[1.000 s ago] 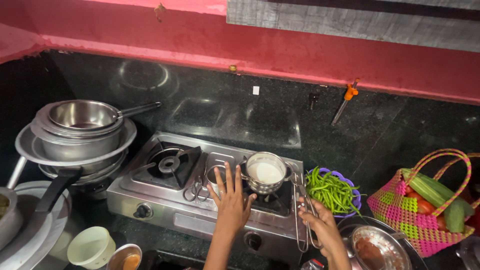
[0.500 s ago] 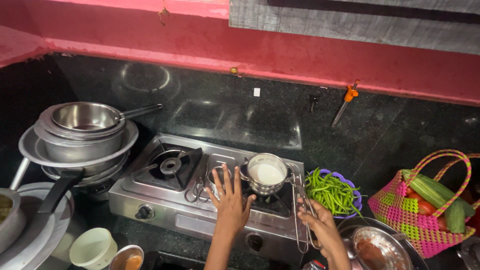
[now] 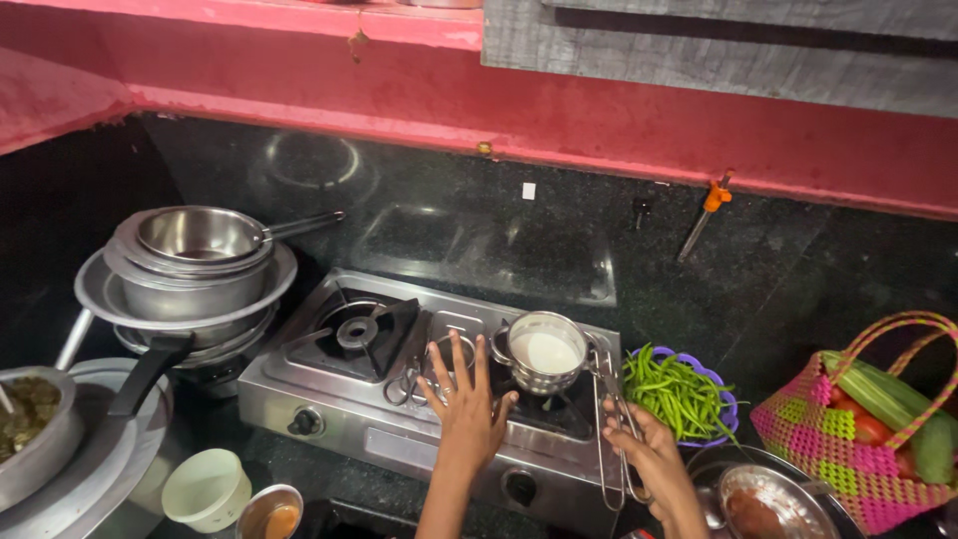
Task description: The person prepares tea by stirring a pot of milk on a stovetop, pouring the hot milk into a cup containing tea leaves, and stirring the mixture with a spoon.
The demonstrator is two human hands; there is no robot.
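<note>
My left hand (image 3: 467,411) stayed flat, fingers spread, on the stove (image 3: 399,399). At three o'clock, my right hand (image 3: 644,457) kept gripping tongs (image 3: 611,419).

Both forearms run off the bottom edge. The left hand (image 3: 467,407) covers part of the stove (image 3: 399,399). The basket (image 3: 868,439) and the pan (image 3: 40,439) are cut by the side edges. The pan's dark contents are too blurred to identify.

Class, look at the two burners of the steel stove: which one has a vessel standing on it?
The right burner: a small steel pot of white liquid stands on it. The left burner is bare, its pan support uncovered.
</note>
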